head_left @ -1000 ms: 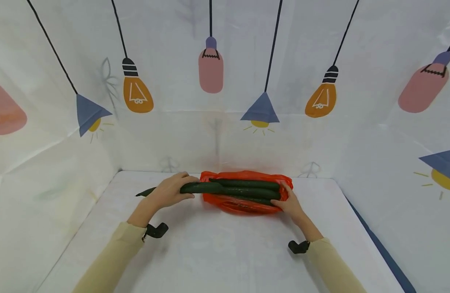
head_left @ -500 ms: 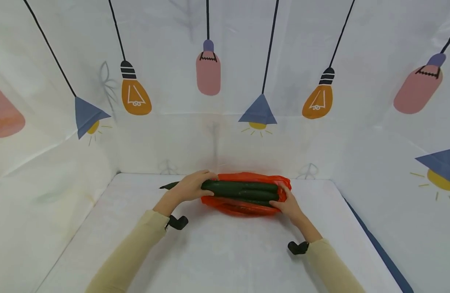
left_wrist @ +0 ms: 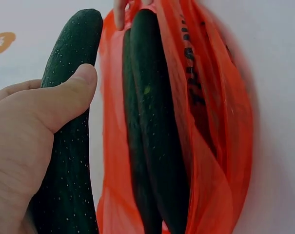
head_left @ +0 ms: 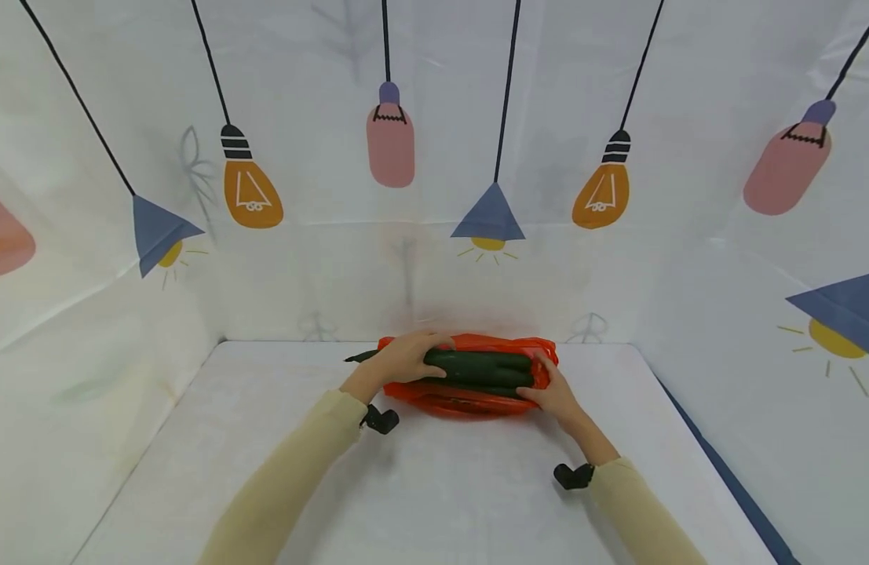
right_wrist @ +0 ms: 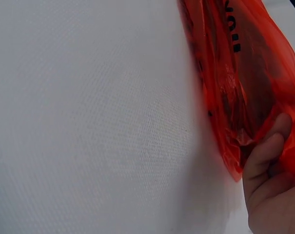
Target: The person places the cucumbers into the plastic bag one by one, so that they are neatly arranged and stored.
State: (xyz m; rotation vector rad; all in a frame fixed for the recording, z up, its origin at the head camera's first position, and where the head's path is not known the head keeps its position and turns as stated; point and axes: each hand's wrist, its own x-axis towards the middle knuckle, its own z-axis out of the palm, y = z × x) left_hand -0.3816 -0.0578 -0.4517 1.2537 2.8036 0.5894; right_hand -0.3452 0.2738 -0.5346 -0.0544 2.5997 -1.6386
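Observation:
My left hand (head_left: 410, 358) grips a long dark green cucumber (left_wrist: 71, 156), the thumb lying across its top side. This cucumber is held over the left and middle part of a red plastic bag (head_left: 451, 406), its thin end sticking out to the left of the hand. Two more cucumbers (left_wrist: 157, 112) lie side by side inside the bag's open mouth, as the left wrist view shows. My right hand (head_left: 557, 396) holds the bag's right end, with thumb and fingers bent on the red plastic (right_wrist: 264, 97). Some right fingertips are hidden by the bag.
The bag lies near the back of a white table (head_left: 441, 494), close to a white wall sheet (head_left: 335, 267) printed with hanging lamps. Side sheets rise on the left and right. A dark blue strip (head_left: 731, 479) runs along the right edge.
My left hand has moved right with the cucumber, carrying it farther over the bag. The right hand has stayed at the bag's right end. The head view has shifted slightly.

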